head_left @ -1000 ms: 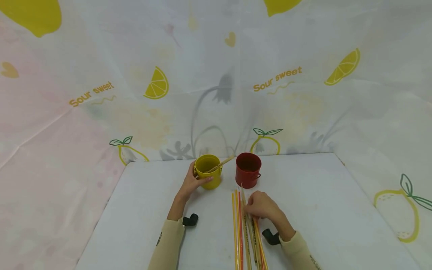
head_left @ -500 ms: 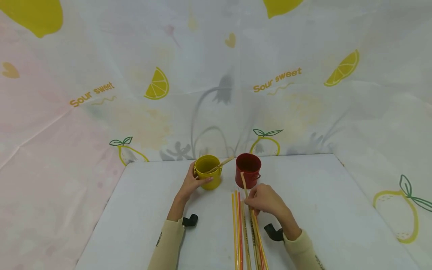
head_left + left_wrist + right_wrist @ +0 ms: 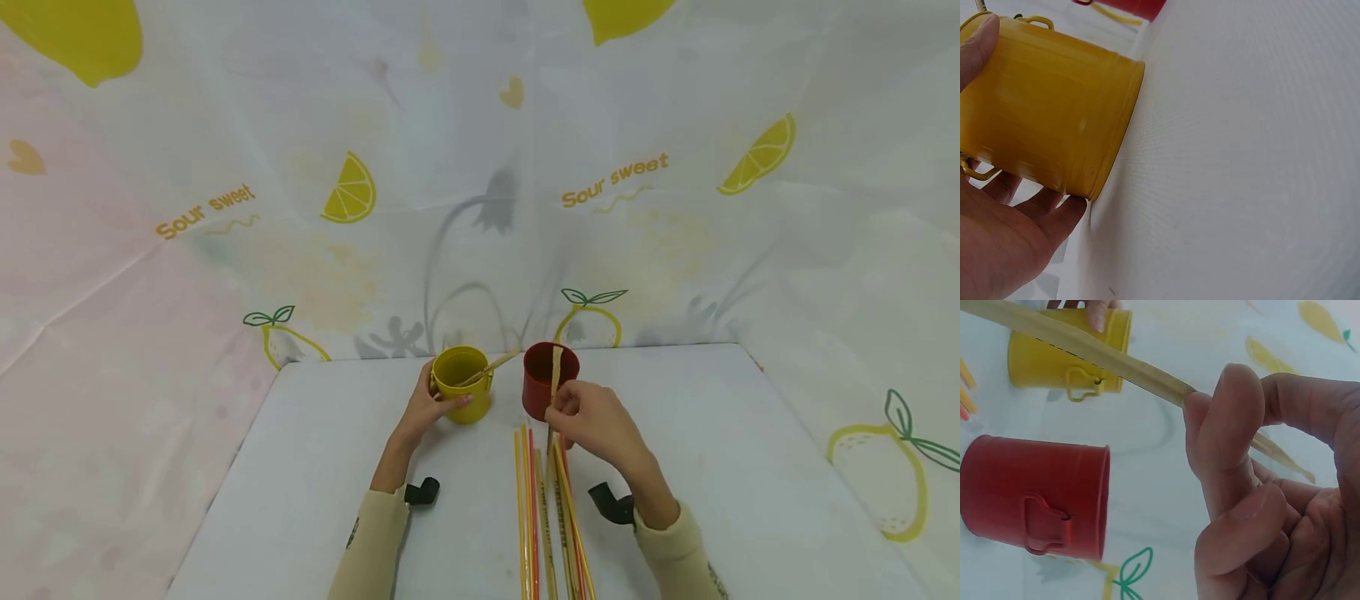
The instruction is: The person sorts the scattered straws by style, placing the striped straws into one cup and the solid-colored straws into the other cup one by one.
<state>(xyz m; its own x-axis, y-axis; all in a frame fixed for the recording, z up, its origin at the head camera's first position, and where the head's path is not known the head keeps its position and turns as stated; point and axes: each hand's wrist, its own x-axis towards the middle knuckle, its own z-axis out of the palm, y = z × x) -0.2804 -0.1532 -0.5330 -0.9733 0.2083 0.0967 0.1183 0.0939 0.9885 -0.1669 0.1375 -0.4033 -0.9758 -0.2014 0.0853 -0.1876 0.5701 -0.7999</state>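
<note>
My left hand (image 3: pixel 418 417) holds a small yellow bucket (image 3: pixel 474 408) around its side, thumb across the front. In the left wrist view the bucket's base is at the white surface and several fingertips press its lower wall. One tan stick (image 3: pixel 501 361) leans in it, its end sticking out to the right. My right hand (image 3: pixel 603 425) pinches another tan stick (image 3: pixel 1104 355), which looks wrapped in paper, between thumb and index finger. Its upper end stands before the opening of the red bucket (image 3: pixel 536 393). The red bucket stands upright beside the yellow one, untouched.
Several long thin sticks (image 3: pixel 522 508), yellow, orange-red and tan, lie lengthwise on the white table (image 3: pixel 300 500) in front of the buckets. A white lemon-print cloth (image 3: pixel 480 167) hangs behind the table's back edge. Black wrist mounts (image 3: pixel 611 504) jut from both forearms.
My right hand has lifted one tan stick from the loose bunch and moved it up and forward, toward the red bucket. My left hand and the yellow bucket have stayed in place.
</note>
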